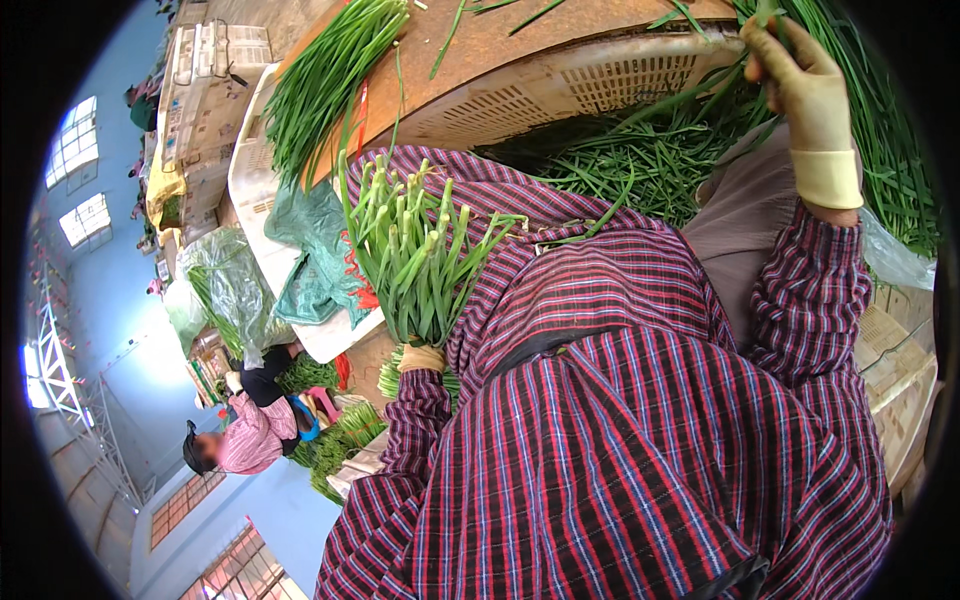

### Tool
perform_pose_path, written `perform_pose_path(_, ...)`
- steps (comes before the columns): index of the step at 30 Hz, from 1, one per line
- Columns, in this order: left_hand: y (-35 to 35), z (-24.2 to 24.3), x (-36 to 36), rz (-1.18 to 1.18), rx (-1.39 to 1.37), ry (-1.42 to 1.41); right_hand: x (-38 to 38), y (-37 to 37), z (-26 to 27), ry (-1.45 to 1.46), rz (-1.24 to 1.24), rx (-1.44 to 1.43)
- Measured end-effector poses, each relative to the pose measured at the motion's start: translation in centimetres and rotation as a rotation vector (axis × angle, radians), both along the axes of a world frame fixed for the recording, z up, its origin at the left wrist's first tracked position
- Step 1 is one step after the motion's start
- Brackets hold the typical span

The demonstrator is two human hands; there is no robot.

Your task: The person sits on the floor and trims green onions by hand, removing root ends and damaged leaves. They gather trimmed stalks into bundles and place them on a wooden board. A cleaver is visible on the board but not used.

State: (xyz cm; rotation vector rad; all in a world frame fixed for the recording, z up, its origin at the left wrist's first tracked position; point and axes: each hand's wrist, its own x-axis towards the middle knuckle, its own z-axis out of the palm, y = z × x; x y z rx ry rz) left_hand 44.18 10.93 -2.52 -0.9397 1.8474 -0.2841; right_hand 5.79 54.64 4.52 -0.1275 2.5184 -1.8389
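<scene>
My left hand (421, 355), in a pale glove, is closed around the lower part of a bunch of green allium stalks (412, 255), which look like garlic chives. The bunch stands with its pale cut ends up, against my plaid shirt; it hides most of the fingers. At the upper right, my gloved right hand (810, 94) pinches a green stalk (766, 10) between thumb and fingers. Just beside that hand lies a large heap of long green leaves (892, 142). Loose trimmed leaves (645, 150) fill the space below the board, near my legs.
A brown board (480, 67) rests over a slotted plastic crate (570, 90), with another bunch of stalks (337, 75) on its left end. A white crate (251, 161) and green woven sack (311, 240) are at left. Beyond them a person (251, 431) sits by piled greens.
</scene>
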Motion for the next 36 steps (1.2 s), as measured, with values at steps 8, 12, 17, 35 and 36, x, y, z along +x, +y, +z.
perform_pose_path(8,0.9,0.7,-1.0,0.016,-0.021,0.015,5.5,-6.9,0.2,0.146,0.406,0.496)
perform_pose_path(12,1.1,0.8,-1.4,0.02,-0.028,0.019,9.6,-12.3,1.4,-0.575,0.713,-0.079)
perform_pose_path(17,1.2,0.6,-1.2,0.021,-0.034,0.019,10.8,-14.6,0.9,-0.827,0.749,-0.56)
perform_pose_path(35,-0.7,0.7,-2.0,0.238,0.076,0.227,11.6,-16.9,-0.5,-0.357,0.836,-0.269)
perform_pose_path(36,-0.9,0.6,-1.8,0.336,0.092,0.309,11.9,-17.4,-0.6,-0.412,0.785,-0.349)
